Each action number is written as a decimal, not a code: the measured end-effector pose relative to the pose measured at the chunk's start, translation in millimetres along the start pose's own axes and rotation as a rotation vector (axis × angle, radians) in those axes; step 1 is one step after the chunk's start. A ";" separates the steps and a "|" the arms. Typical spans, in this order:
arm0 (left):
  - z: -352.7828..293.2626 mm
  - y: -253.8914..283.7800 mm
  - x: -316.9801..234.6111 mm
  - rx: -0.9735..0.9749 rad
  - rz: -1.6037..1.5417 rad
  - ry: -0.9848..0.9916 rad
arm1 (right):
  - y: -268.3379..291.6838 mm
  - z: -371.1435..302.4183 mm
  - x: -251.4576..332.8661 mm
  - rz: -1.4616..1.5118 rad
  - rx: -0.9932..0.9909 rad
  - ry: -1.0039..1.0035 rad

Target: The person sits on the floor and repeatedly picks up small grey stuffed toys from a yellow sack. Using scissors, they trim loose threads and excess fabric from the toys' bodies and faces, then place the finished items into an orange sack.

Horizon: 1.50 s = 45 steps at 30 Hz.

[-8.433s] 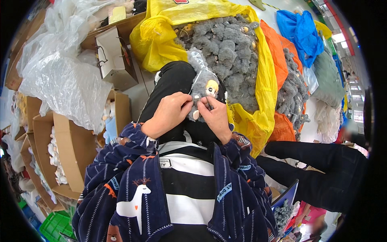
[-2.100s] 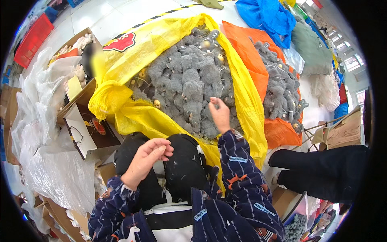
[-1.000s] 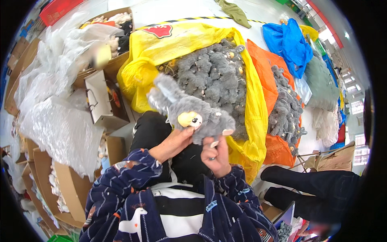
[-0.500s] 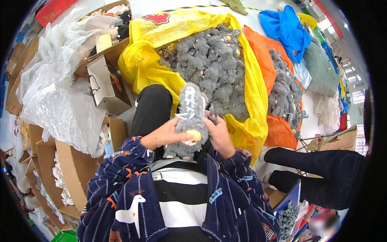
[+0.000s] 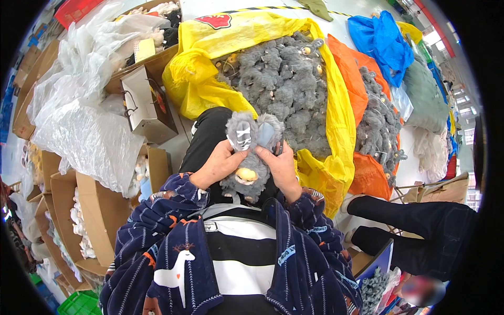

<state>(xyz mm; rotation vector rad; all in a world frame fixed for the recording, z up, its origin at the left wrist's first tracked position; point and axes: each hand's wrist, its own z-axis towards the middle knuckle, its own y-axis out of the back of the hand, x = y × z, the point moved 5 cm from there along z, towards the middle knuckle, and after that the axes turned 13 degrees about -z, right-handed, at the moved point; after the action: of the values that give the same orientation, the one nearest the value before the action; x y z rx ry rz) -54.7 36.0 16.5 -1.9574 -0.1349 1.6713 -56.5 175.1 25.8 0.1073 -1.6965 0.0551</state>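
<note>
A grey fluffy plush toy (image 5: 235, 185) with long ears and a cream face patch hangs over my lap between my hands. My left hand (image 5: 218, 165) is closed on it, thumb at the base of the ear (image 5: 242, 135) that carries white criss-cross lacing. With the thumb at the base of the other ear (image 5: 268, 134), whose inside is blue-grey, my right hand (image 5: 284, 170) grips the toy from the other side. A thin dark tool (image 5: 285, 140) shows by the right fingers; its kind is hard to make out.
Beyond my knees, a yellow sack (image 5: 341, 157) holds many grey plush pieces, with an orange sack (image 5: 370, 173) beside it. Cartons (image 5: 100, 210) and clear plastic sheeting (image 5: 79, 136) are at left, near a white paper bag (image 5: 142, 107). Another person's dark-trousered legs (image 5: 409, 215) extend at right.
The toy has been turned and its ears spread, so both now show. My left hand has moved up from the face to an ear base. The right hand stays on the toy.
</note>
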 end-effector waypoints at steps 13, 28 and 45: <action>2.0 0.5 9.0 -0.076 -0.392 0.140 | 15.3 4.9 -28.6 0.111 -0.139 0.000; -31.1 -18.7 40.2 0.116 -0.388 0.446 | 35.6 1.8 -51.1 0.335 -0.366 -0.135; -14.9 -0.8 37.2 0.006 -0.393 0.285 | 26.2 -27.1 -17.8 -0.268 -0.206 0.047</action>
<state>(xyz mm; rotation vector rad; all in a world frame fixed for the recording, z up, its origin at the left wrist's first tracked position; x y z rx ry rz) -32.3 47.1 -14.9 -1.9857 -0.3788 1.1318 -30.2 204.6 12.3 0.1761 -1.6180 -0.3145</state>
